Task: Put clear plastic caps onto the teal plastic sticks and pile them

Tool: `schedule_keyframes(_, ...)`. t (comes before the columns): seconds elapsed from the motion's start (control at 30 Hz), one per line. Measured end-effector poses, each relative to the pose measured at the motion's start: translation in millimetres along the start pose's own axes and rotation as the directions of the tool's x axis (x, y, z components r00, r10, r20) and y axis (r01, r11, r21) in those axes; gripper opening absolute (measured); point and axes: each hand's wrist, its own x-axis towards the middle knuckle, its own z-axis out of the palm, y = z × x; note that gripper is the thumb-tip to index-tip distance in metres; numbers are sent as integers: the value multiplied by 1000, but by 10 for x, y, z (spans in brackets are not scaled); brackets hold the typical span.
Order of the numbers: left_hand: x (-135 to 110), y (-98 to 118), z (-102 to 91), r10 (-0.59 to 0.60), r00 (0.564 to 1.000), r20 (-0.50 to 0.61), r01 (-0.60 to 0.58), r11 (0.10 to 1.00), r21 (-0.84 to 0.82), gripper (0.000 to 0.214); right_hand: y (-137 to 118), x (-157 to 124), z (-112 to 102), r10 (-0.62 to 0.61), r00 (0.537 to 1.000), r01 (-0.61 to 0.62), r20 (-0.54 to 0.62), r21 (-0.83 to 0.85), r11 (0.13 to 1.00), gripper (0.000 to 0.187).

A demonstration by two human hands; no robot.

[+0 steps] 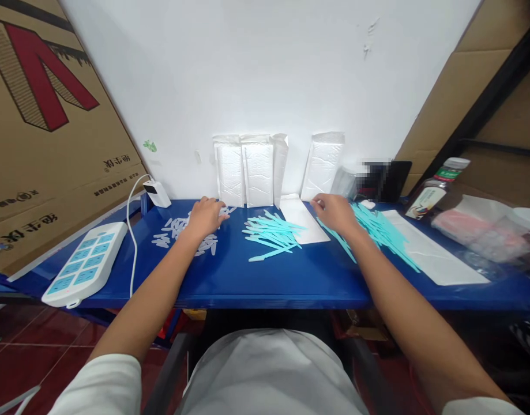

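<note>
My left hand (205, 217) rests over a loose heap of small translucent plastic pieces (175, 226) on the blue table (230, 282), thumb apart from the fingers. My right hand (333, 212) is curled beside the white padded envelope lying flat (305, 222); what its fingers hold, if anything, is hidden. Several thin turquoise plastic sticks (340, 239) lie under and beside that hand. More turquoise sticks (271, 230) form a pile between my hands, and a larger pile (383, 233) spreads right of my right forearm, partly over a white sheet or envelope (446, 259).
White padded envelopes (258, 173) lean against the wall, with another (323, 164) farther right. A white power strip (87, 262), a small white device (157, 193) and a cable (130, 230) are on the left. A bottle (435, 190) and plastic bags (481, 233) stand right. Cardboard (52, 155) flanks the table.
</note>
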Motion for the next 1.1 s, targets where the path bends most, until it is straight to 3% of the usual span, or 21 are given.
schedule_keyframes(0.07,13,-100,34,-6,993,119,-2,998,62,37,164,25,-56,85,994,-76,65,-122,990,34)
schedule_keyframes(0.17,36,-151,103,9,972,234,-23,998,58,36,320,37,-66,153,960,-93,235,-248,964,28)
schedule_keyframes(0.27,64,-148,145,14,971,239,-20,1000,24,32,353,35,-38,198,898,-78,392,-301,951,24)
schedule_keyframes(0.37,80,-129,146,-11,975,223,15,1000,-16,26,325,40,-23,223,876,-90,427,-310,946,21)
schedule_keyframes(0.47,74,-94,129,-34,979,202,42,998,-36,23,302,48,-24,181,905,-73,385,-280,957,21)
schedule_keyframes(0.6,61,-94,152,-9,987,160,18,998,-57,25,278,53,-20,159,969,-124,192,-180,976,29)
schedule_keyframes(0.7,75,-167,209,12,996,86,-9,999,-34,32,235,51,-12,187,980,-181,68,-92,979,31)
schedule_keyframes(0.83,122,-266,291,53,999,5,-53,999,-1,37,170,48,10,114,993,-113,13,-57,992,27)
schedule_keyframes(1.1,179,-303,378,31,991,129,-19,996,-91,19,162,58,110,21,1000,-20,-18,28,999,22)
